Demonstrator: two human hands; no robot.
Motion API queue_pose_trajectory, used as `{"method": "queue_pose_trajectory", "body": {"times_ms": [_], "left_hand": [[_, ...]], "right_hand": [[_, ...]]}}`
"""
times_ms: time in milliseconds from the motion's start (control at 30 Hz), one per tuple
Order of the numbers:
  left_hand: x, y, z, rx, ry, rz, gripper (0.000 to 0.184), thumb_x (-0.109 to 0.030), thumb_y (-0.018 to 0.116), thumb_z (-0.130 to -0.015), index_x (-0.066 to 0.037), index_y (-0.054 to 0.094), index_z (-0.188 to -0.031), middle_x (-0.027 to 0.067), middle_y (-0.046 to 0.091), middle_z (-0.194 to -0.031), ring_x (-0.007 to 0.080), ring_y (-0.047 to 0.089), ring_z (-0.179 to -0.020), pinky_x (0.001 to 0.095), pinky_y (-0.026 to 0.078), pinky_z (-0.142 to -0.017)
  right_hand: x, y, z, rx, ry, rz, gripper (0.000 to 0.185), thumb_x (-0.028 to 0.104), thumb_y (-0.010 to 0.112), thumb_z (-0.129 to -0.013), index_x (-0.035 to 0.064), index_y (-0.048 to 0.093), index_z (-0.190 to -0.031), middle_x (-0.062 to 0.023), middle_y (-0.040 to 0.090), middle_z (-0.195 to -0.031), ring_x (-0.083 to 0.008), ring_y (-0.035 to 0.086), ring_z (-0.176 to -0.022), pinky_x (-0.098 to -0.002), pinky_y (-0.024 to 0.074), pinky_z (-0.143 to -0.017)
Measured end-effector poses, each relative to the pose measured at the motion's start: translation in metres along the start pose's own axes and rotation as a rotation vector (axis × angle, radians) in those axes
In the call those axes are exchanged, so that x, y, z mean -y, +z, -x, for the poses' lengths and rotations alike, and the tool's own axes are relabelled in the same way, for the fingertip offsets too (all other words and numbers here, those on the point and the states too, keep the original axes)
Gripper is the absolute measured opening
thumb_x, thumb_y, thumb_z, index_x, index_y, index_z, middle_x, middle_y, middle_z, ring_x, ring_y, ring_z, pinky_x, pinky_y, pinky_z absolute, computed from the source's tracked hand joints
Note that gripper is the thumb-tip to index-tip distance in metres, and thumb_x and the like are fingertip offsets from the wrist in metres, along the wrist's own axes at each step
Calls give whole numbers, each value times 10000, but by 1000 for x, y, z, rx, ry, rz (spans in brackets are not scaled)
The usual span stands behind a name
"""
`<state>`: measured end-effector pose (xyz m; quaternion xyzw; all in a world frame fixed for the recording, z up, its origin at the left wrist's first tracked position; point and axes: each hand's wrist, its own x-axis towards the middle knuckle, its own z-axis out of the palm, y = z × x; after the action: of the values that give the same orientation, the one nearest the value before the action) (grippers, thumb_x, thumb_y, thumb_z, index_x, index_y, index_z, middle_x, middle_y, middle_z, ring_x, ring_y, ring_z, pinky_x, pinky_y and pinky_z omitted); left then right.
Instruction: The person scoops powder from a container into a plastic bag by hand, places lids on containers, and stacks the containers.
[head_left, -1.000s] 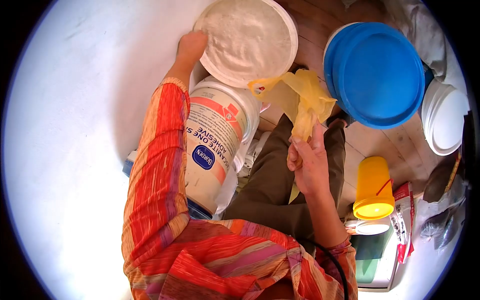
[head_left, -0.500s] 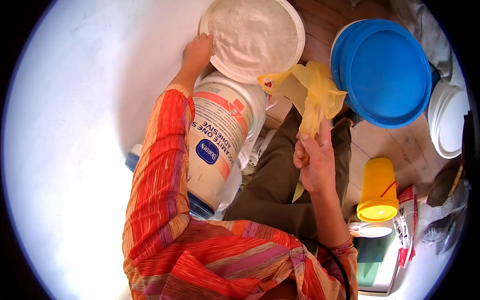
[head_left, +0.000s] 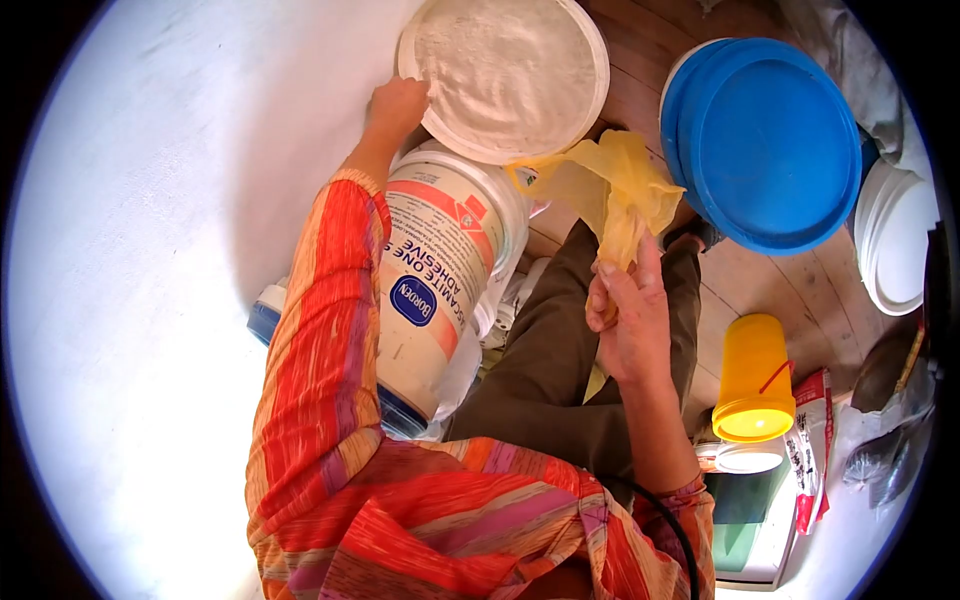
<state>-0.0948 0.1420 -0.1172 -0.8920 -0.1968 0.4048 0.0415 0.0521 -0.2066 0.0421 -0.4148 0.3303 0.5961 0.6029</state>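
Note:
A round white bucket lid (head_left: 508,75), smudged on top, is at the top of the view. My left hand (head_left: 398,106) is at its left rim with curled fingers. My right hand (head_left: 632,318) pinches a crumpled, see-through yellow plastic bag (head_left: 628,190). The bag spreads upward from my fingers and its left end reaches the lid's lower edge. Below the lid, a white adhesive bucket (head_left: 430,270) with an upside-down printed label lies between my left arm and my legs.
Blue lids (head_left: 775,145) cover a bucket at upper right, with a white bucket (head_left: 893,240) beyond. A yellow tub (head_left: 755,375) stands near a red-and-white packet (head_left: 812,440) on the wooden floor (head_left: 640,60). A white wall (head_left: 150,250) is at left.
My left hand has slid slightly down along the lid's rim, and its fingers are more curled. The yellow bag's upper part has shifted a little; my right hand keeps its grip.

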Motion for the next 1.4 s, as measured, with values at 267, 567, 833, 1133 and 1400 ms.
{"method": "queue_pose_trajectory", "body": {"times_ms": [267,567,833,1133,1400], "left_hand": [[0,1,11,40,-189,411,290,-308,562,-799,-120,657,-998,114,659,-892,280,617,-832,382,484,-714],[-15,-22,4,-31,-61,556,302,-333,593,-792,-94,667,-962,112,661,-850,270,618,-774,365,481,-690],[-73,-79,36,102,53,731,294,-285,638,-774,-68,664,-969,105,664,-867,251,623,-764,331,490,-707],[-168,-107,82,83,467,818,227,-210,622,-771,-56,667,-932,117,649,-853,235,620,-761,326,488,-692],[-182,-63,76,173,196,1099,274,-284,624,-780,-56,661,-928,123,641,-723,244,620,-677,347,482,-647]], "right_hand": [[1,0,1,20,18,23,643,37,491,-857,182,206,-1415,8,458,-865,-50,433,-594,-191,374,-452],[1,0,-2,-2,-52,53,644,44,487,-850,164,191,-1410,-5,455,-870,-56,443,-604,-197,375,-458],[-1,-10,-7,41,-112,-12,629,67,493,-867,183,192,-1407,-2,463,-914,-59,451,-636,-201,387,-475],[-3,-11,5,15,-132,-81,516,70,508,-850,170,318,-1319,16,474,-857,-41,452,-614,-183,343,-485],[-8,-24,4,32,-122,-69,652,58,499,-845,175,190,-1408,4,465,-847,-63,452,-617,-208,380,-472]]}}
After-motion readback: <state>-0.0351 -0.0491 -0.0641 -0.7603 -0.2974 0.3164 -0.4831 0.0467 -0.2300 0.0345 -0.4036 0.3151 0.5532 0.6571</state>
